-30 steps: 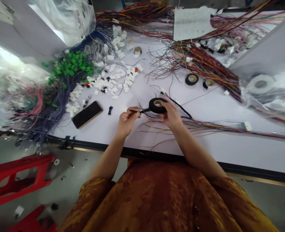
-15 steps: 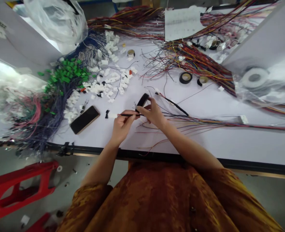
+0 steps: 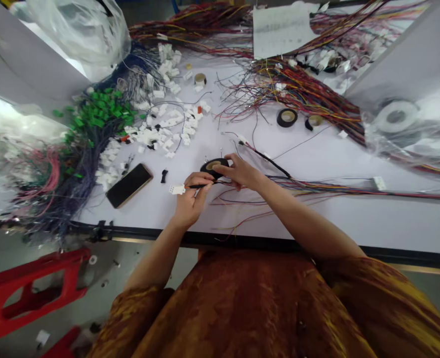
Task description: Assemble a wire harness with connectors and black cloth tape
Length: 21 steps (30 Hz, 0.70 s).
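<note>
A roll of black tape (image 3: pixel 209 166) is gripped in my right hand (image 3: pixel 242 172), its light core facing up. My left hand (image 3: pixel 190 201) pinches a black-wrapped stretch of wire harness (image 3: pixel 198 186). A white connector (image 3: pixel 177 189) sticks out to the left of those fingers at the end of the harness. Coloured wires (image 3: pixel 309 186) run from between my hands rightward along the table to another white connector (image 3: pixel 379 183). A taped black branch (image 3: pixel 270 161) lies just beyond my right hand. On the table left of my hands is a small black piece (image 3: pixel 164 176).
A phone (image 3: pixel 129 185) lies at the left, near piles of white connectors (image 3: pixel 160 129) and green connectors (image 3: pixel 100 112). Two tape rolls (image 3: pixel 287 118) sit by a thick wire bundle (image 3: pixel 313 94). A red stool (image 3: pixel 33 293) stands on the floor at the left.
The tape roll has turned from edge-on to flatter, core upward. The white connector has rolled over and shifted slightly toward me with my left hand, away from the small black piece.
</note>
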### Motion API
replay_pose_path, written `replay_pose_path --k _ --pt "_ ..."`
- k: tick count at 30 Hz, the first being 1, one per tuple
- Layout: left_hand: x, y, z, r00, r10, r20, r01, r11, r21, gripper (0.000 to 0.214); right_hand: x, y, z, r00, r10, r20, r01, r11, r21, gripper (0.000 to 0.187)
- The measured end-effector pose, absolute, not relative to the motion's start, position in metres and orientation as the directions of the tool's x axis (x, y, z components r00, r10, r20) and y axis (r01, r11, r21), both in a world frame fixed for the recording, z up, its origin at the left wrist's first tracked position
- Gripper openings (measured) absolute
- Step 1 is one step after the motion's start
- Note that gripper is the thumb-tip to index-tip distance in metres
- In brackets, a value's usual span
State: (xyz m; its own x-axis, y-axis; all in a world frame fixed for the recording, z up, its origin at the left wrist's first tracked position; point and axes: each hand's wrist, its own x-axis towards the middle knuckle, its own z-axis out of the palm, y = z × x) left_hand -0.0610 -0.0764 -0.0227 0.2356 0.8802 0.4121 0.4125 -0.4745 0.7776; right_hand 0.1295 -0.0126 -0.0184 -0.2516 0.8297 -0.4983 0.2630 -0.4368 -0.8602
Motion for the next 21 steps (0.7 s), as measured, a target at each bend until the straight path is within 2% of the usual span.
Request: replay_pose_path --k 2,4,5,7,9,11,12,14,16,17,19,21 --pt "-0.059 -0.076 -0.028 0.210 0.874 0.438 0.383 -0.486 0.786 0.008 0.128 -0.011 -0.019 -0.325 0.777 -0.539 0.159 -0.517 -0.841 0.046" --pt "-0.056 -0.074 -0.035 0.097 0.922 0.375 0.307 -0.386 0.870 0.012 0.128 -0.019 -0.021 -0.278 0.831 -0.482 0.042 -0.490 -0.871 0.033" --pt "-0.055 -0.072 -0.037 0.027 0.951 0.309 0.254 -0.306 0.918 0.015 0.130 -0.029 -0.022 -0.215 0.890 -0.401 0.029 -0.405 -0.914 0.036" --pt "-0.053 -0.067 -0.041 -0.084 0.984 0.160 0.139 -0.147 0.979 0.022 0.135 -0.058 -0.024 -0.115 0.982 -0.152 0.152 -0.134 -0.979 0.048" --pt "-0.050 -0.061 -0.039 -0.133 0.990 0.037 0.041 -0.032 0.999 0.030 0.141 -0.090 -0.025 -0.218 0.972 0.085 0.348 0.159 -0.924 0.048" --pt "-0.047 -0.058 -0.034 -0.138 0.990 -0.028 -0.017 0.026 1.000 0.034 0.142 -0.110 -0.024 -0.314 0.933 0.176 0.415 0.302 -0.858 0.038" --pt "-0.046 -0.058 -0.030 -0.127 0.992 -0.030 -0.014 0.028 1.000 0.034 0.140 -0.111 -0.022 -0.294 0.938 0.184 0.410 0.297 -0.863 0.036" --pt "-0.045 -0.062 -0.024 -0.064 0.997 0.050 0.072 -0.045 0.996 0.029 0.132 -0.097 -0.020 -0.134 0.985 0.109 0.342 0.149 -0.928 0.046" --pt "-0.045 -0.069 -0.019 0.064 0.976 0.210 0.237 -0.219 0.946 0.021 0.123 -0.067 -0.019 -0.005 0.994 -0.110 0.231 -0.106 -0.967 0.066" --pt "-0.046 -0.072 -0.018 0.144 0.947 0.287 0.322 -0.319 0.892 0.019 0.120 -0.051 -0.020 -0.031 0.970 -0.242 0.179 -0.233 -0.956 0.069" --pt "-0.048 -0.077 -0.020 0.295 0.879 0.374 0.447 -0.473 0.759 0.018 0.119 -0.024 -0.024 -0.144 0.869 -0.474 0.073 -0.468 -0.881 0.061" --pt "-0.050 -0.079 -0.025 0.366 0.843 0.394 0.501 -0.535 0.681 0.018 0.124 -0.014 -0.030 -0.242 0.783 -0.574 -0.031 -0.597 -0.802 0.041"
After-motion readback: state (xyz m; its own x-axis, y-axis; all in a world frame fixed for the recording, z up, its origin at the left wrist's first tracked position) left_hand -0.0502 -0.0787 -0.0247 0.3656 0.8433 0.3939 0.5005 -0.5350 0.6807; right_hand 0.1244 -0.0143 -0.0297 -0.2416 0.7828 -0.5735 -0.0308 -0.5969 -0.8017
